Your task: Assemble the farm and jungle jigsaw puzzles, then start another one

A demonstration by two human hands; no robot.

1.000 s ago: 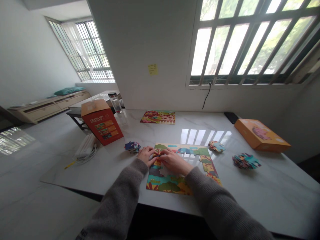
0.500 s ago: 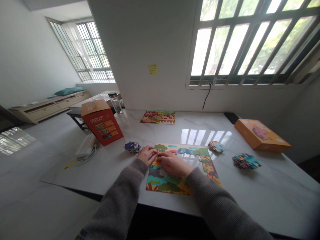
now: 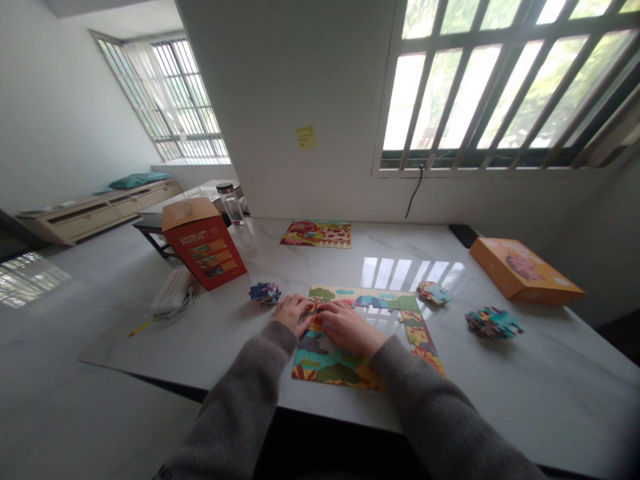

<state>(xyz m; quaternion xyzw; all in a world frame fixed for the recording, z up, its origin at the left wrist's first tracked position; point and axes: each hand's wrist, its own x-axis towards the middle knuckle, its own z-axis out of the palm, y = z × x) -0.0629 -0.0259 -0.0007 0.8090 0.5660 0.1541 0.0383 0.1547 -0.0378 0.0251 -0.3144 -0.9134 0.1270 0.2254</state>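
Jigsaw puzzle point(image 3: 337, 373): part-built, contact at L side

Position: puzzle lies flat on worktop point(image 3: 550, 380), nr the close edge, directly in front of the user. Border pcs surround an unfilled centre.

L hand point(image 3: 294, 313): fingers bent, partly curled, tips at puzzle's L side. R hand point(image 3: 347, 327): laid over the puzzle from R, fingers bent, tips meeting those of L. Dual contact prob. steadies the pcs from both sides. Pc pinched or not: n/a, fingers mask the spot.

Loose pcs: teal pile point(image 3: 493, 323) well R of puzzle; purple pile point(image 3: 265, 293) just beside L hand; pale pile point(image 3: 433, 293) by puzzle's far R corner. Separate piles prob. keep sets sorted & within reach.

Boxes: orange box point(image 3: 525, 267), R, flat, lettering illegible. Red box point(image 3: 213, 243), L, upright, print facing user: "LEVEL UP! PUZZLES".

Far side: second puzzle point(image 3: 316, 235), apparently complete, nr wall point(image 3: 340, 187), prob. parked off the work area. Yellow note point(image 3: 307, 138) on wall: writing too small to read.
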